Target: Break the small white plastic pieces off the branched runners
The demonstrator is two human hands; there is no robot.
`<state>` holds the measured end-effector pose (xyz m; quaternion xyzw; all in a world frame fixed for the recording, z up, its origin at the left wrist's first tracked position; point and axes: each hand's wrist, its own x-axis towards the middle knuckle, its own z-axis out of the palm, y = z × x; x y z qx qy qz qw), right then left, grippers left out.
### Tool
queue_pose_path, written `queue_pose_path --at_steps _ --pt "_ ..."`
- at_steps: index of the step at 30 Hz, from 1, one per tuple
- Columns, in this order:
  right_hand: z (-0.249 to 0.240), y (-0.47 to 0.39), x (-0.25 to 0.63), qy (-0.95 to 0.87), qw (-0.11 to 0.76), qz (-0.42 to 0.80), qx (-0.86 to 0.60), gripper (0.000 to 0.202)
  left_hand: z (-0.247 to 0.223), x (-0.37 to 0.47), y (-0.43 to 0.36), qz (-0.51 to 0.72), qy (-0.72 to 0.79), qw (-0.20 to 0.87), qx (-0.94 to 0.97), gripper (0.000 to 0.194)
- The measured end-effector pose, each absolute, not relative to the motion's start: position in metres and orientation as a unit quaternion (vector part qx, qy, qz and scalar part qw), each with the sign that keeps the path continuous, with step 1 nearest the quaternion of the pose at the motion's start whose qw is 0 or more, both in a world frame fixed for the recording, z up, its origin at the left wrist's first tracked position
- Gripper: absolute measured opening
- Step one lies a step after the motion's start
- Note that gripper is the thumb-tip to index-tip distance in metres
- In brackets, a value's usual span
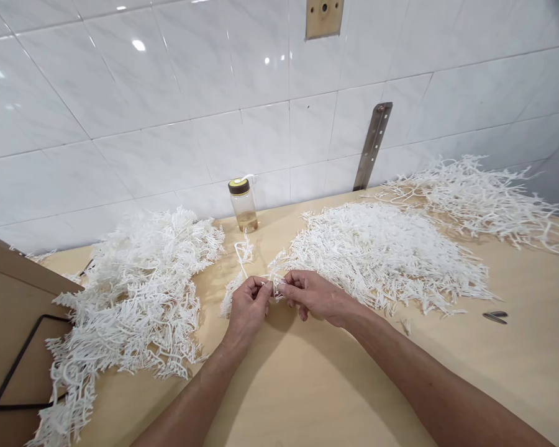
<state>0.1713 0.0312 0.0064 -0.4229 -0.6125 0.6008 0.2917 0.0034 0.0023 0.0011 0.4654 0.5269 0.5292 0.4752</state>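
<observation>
My left hand (250,305) and my right hand (314,295) meet above the middle of the table, thumbs and fingertips pinched close together. Between them they hold a small white branched plastic sprig (276,270), whose thin twigs stick up over the fingers. More white sprigs (230,295) lie just behind my left hand, and one with a bent stem (242,254) reaches toward the jar. Past my right hand spreads a dense heap of short white sprigs (377,248). The fingertips partly hide the held piece.
A larger tangled white pile (140,298) covers the left side, beside a brown box (23,335) with a black handle. A lidded jar (243,206) with yellowish liquid stands near the tiled wall. Longer branches (484,202) lie back right; small snips (495,317) lie at right. A metal bracket (373,146) leans there.
</observation>
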Motion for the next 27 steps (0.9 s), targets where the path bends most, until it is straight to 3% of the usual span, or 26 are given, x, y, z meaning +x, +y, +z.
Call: queue_pose_path --at_steps 17,27 --pt "0.0053 0.0333 0.1737 -0.585 0.284 0.633 -0.421 0.037 0.0099 0.0039 -0.0002 0.523 0.525 0.533 0.408 0.035" --pt "0.0068 0.0287 0.1677 -0.542 0.259 0.687 -0.409 0.051 0.009 0.0036 0.0011 0.528 0.525 0.524 0.414 0.038"
